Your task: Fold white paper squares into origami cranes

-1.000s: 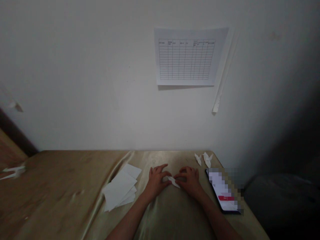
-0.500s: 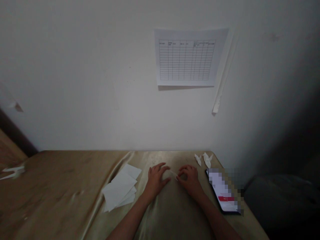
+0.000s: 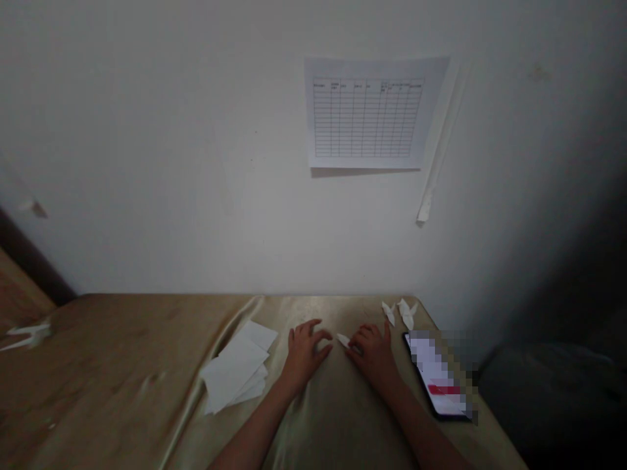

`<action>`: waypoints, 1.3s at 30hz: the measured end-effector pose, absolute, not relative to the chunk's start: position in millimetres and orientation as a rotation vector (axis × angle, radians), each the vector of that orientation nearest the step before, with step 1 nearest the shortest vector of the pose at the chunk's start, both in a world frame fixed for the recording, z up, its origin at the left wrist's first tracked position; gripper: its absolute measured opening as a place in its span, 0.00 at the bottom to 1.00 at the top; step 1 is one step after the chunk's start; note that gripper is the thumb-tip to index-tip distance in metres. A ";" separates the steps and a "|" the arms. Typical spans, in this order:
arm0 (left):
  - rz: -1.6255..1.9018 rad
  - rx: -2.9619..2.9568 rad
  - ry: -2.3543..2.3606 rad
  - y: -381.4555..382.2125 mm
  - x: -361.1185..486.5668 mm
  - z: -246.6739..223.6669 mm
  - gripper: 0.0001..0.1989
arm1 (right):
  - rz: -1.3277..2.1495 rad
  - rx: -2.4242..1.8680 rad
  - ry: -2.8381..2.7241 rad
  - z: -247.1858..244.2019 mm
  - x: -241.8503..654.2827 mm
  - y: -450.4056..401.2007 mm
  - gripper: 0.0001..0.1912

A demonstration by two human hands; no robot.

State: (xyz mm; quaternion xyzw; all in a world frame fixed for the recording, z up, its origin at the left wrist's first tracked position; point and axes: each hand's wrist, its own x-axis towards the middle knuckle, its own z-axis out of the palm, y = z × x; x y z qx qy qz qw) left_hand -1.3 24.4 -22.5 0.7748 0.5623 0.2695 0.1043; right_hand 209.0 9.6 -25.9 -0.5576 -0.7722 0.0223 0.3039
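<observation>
folded paper point(image 3: 343, 340) — white, slim, apparently pointed — pinched in the right hand point(image 3: 373, 349); left hand point(image 3: 306, 346), fingertips apart.

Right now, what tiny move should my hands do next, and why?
I'd probably bring your left hand to the near end of the folded paper. That hand is empty, its fingers are apart and close by, and the paper's tip pokes out from your right hand.

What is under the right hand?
One end of a small white paper piece shows past the fingertips of the right hand, on the side toward the left hand. The fingers cover the rest, so its full shape cannot be seen.
</observation>
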 end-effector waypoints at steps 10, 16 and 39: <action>0.660 2.315 1.659 17.0 9.4 -18.6 0.12 | 0.230 -1.456 -2.052 -23.0 200.7 4.7 0.07; 0.645 2.289 1.658 18.5 11.8 -20.0 0.09 | 0.288 -1.525 -2.000 -27.2 199.6 6.5 0.09; 0.575 2.231 1.679 23.6 16.2 -17.5 0.18 | 0.293 -1.557 -1.892 -39.6 206.0 20.0 0.08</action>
